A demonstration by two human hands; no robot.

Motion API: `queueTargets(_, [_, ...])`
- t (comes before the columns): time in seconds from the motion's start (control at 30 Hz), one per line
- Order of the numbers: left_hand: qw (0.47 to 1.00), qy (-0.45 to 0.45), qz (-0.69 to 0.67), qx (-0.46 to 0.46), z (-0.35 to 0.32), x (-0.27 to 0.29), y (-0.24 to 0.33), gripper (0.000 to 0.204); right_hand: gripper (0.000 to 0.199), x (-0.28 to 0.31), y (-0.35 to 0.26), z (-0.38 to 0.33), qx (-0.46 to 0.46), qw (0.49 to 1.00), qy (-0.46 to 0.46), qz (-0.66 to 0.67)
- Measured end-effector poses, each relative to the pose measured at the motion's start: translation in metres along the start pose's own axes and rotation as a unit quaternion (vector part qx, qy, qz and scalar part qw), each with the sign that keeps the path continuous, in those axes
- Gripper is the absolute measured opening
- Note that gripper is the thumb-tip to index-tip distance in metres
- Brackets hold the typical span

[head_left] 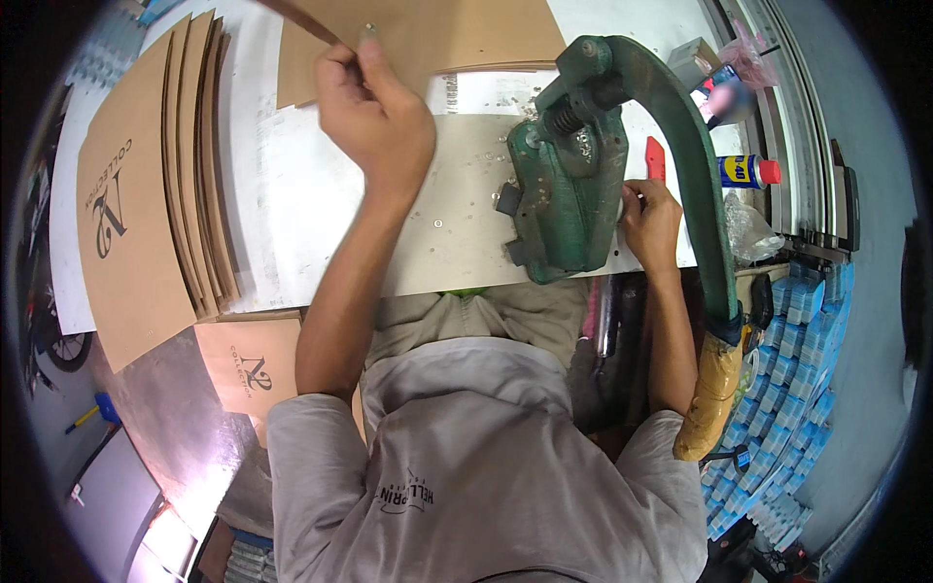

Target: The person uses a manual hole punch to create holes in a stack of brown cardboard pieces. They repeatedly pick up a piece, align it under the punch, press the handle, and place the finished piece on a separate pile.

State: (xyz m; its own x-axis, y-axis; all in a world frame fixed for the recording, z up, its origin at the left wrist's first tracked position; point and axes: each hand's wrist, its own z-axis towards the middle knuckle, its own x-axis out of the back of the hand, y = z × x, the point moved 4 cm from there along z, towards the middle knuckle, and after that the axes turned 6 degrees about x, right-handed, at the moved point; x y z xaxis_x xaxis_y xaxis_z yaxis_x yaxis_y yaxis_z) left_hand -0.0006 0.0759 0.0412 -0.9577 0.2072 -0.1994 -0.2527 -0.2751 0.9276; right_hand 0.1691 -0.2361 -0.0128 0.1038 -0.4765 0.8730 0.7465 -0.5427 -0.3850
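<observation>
In the head view, two bare hands are at work over one white table (pixel 292 194). The left hand (pixel 377 117) is raised, thumb and curled fingers pinching the edge of one brown paper piece (pixel 309 21), which runs out past the top of the view. The right hand (pixel 651 222) has its fingertips drawn together just beside one green press (pixel 569 223); whether they grip anything, I cannot tell. The press stands right of centre, with one long curved lever (pixel 698 160) ending in one tape-wrapped grip (pixel 709 398).

Beyond the left hand lies flat brown paper (pixel 476 34), its layers too close to count. On the left, one fanned stack of brown bags (pixel 146 170) shows at least four; one more printed bag (pixel 219 355) sits below the table's near edge. One small ring (pixel 437 223) lies left of the press. On the right are one red tool (pixel 655 157), one red-capped can (pixel 746 172) and one crumpled clear plastic bag (pixel 753 228).
</observation>
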Motion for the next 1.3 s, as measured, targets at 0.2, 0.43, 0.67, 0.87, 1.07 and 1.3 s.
queueTargets(0.2, [0.955, -0.160, -0.078, 0.235, -0.052, -0.008, -0.038, 0.020, 0.012, 0.001, 0.011, -0.004, 0.000, 0.998, -0.012, 0.056])
queueTargets(0.43, [0.905, -0.362, 0.203, 0.090, -0.045, 0.032, -0.038, 0.023, 0.016, 0.008, -0.002, 0.012, -0.018, 0.997, -0.043, 0.057])
queueTargets(0.67, [0.768, -0.478, 0.350, -0.242, 0.017, 0.015, -0.047, 0.024, 0.027, -0.035, -0.061, 0.070, -0.013, 0.915, -0.099, 0.391])
queueTargets(0.87, [0.726, -0.438, 0.436, -0.301, 0.000, -0.001, -0.049, 0.034, 0.033, -0.044, -0.049, 0.073, -0.023, 0.931, -0.151, 0.332])
queueTargets(1.07, [0.758, -0.461, 0.385, -0.257, -0.018, -0.027, -0.034, 0.043, 0.025, -0.043, -0.048, 0.067, -0.277, 0.767, -0.086, 0.573])
queueTargets(1.3, [0.811, -0.458, 0.324, -0.166, -0.045, -0.036, -0.012, 0.029, 0.024, -0.028, -0.066, 0.067, -0.294, 0.794, -0.105, 0.522])
